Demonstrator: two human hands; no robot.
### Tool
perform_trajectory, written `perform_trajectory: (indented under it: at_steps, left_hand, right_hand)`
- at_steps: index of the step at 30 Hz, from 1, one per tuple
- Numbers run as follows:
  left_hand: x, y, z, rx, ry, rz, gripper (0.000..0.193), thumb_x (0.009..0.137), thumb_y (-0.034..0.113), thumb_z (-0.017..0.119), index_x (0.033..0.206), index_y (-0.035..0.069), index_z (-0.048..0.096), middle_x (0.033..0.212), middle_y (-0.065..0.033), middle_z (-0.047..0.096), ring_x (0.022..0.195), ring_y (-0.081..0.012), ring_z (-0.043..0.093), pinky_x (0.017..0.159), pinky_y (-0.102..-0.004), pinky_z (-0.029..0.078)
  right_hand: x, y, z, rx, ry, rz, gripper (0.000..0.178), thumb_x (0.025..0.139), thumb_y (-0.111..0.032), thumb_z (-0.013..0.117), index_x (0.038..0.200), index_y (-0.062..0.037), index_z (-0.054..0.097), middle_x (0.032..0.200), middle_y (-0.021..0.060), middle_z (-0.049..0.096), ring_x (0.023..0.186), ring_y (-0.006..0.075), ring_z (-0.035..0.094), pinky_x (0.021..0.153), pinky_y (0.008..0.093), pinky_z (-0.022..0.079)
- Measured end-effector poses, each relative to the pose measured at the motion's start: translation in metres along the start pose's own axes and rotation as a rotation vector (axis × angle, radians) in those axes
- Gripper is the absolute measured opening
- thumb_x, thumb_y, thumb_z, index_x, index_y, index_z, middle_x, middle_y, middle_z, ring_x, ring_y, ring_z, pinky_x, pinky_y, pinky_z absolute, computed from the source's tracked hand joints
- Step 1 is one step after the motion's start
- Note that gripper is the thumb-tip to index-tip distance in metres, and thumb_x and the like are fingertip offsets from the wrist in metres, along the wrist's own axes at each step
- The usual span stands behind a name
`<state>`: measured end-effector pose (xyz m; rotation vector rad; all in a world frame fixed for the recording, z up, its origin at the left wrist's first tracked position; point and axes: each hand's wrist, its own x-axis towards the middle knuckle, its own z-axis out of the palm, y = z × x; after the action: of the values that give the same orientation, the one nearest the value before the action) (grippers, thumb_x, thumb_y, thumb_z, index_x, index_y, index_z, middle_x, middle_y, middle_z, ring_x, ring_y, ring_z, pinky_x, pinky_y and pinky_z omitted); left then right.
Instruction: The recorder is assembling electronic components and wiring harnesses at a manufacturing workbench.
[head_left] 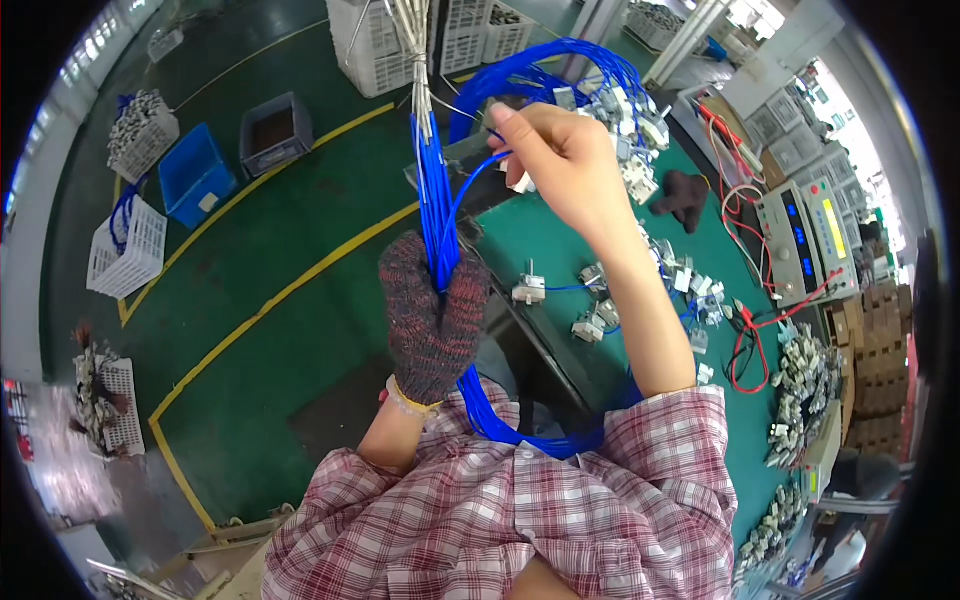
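Note:
My left hand (pixel 435 320), in a dark knitted glove, is closed round a thick bundle of blue wires (pixel 433 200). Thin silvery rods or tubes (pixel 418 60) rise from the bundle's upper end, and its lower part loops down across my lap. My bare right hand (pixel 560 155) pinches one blue wire (pixel 475 175) that bends away from the bundle. The wire's tip is partly hidden by the fingers. Beyond that hand, more blue wire (pixel 560 48) lies coiled beside a heap of small white and metal connector parts (pixel 635 130).
On the green tabletop (pixel 510 235) lie loose connector parts (pixel 530 290), a dark glove (pixel 685 198) and red and black test leads (pixel 750 340) by an electronic meter (pixel 800 240). A blue bin (pixel 195 175), a grey crate (pixel 275 135) and white baskets (pixel 130 245) stand on the floor at left.

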<state>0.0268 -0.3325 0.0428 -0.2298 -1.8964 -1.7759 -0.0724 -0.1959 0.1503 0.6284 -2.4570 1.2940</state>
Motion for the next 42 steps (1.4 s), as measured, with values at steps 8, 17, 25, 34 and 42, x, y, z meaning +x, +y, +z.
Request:
perform_trajectory:
  at_steps: [8, 17, 25, 34, 42]
  left_hand:
    - [-0.01, 0.022, 0.018, -0.126, -0.15, -0.114, 0.034, 0.085, 0.011, 0.065, 0.112, -0.001, 0.048, 0.091, -0.0068, 0.052, 0.073, -0.0134, 0.052, 0.067, -0.0284, 0.046]
    - [-0.012, 0.021, 0.033, 0.025, -0.169, -0.008, 0.041, 0.082, 0.015, 0.069, 0.114, -0.001, 0.049, 0.092, -0.013, 0.058, 0.075, -0.0209, 0.06, 0.068, -0.0346, 0.05]
    - [-0.007, 0.017, 0.04, 0.262, -0.227, -0.014, 0.043, 0.081, 0.021, 0.07, 0.113, -0.001, 0.052, 0.097, -0.0189, 0.062, 0.077, -0.0328, 0.064, 0.067, -0.0395, 0.052]
    - [-0.004, 0.01, 0.05, 0.388, -0.157, 0.111, 0.043, 0.08, 0.023, 0.07, 0.114, 0.002, 0.054, 0.085, -0.0144, 0.065, 0.064, -0.0304, 0.064, 0.057, -0.039, 0.052]
    - [-0.005, 0.011, 0.053, 0.41, -0.135, 0.257, 0.038, 0.083, 0.021, 0.067, 0.114, 0.004, 0.054, 0.085, -0.0142, 0.066, 0.063, -0.031, 0.064, 0.056, -0.0393, 0.051]
  right_hand:
    - [-0.006, 0.003, -0.04, -0.063, 0.054, -0.064, 0.03, 0.094, -0.025, 0.053, 0.098, 0.0023, 0.064, 0.082, 0.0081, 0.067, 0.079, 0.0112, 0.063, 0.066, 0.0257, 0.047]
    - [-0.002, 0.011, -0.059, 0.267, 0.142, -0.059, 0.019, 0.088, -0.01, 0.059, 0.103, 0.0013, 0.062, 0.088, 0.0071, 0.067, 0.083, 0.0129, 0.064, 0.074, 0.0262, 0.05]
    - [0.024, -0.015, -0.072, -0.609, 0.003, -0.818, 0.012, 0.073, -0.002, 0.062, 0.084, -0.0036, 0.06, 0.081, 0.0097, 0.057, 0.081, 0.0277, 0.056, 0.073, 0.0382, 0.046]
    - [0.0, -0.011, -0.013, -1.491, -0.217, -0.441, 0.027, 0.076, -0.023, 0.057, 0.086, 0.0008, 0.066, 0.084, 0.0133, 0.062, 0.088, 0.03, 0.056, 0.082, 0.0366, 0.042]
    - [0.017, 0.0, 0.028, -2.373, -0.533, -0.11, 0.038, 0.085, -0.022, 0.051, 0.119, -0.0094, 0.06, 0.098, 0.0154, 0.066, 0.115, 0.0343, 0.048, 0.103, 0.0577, 0.018]
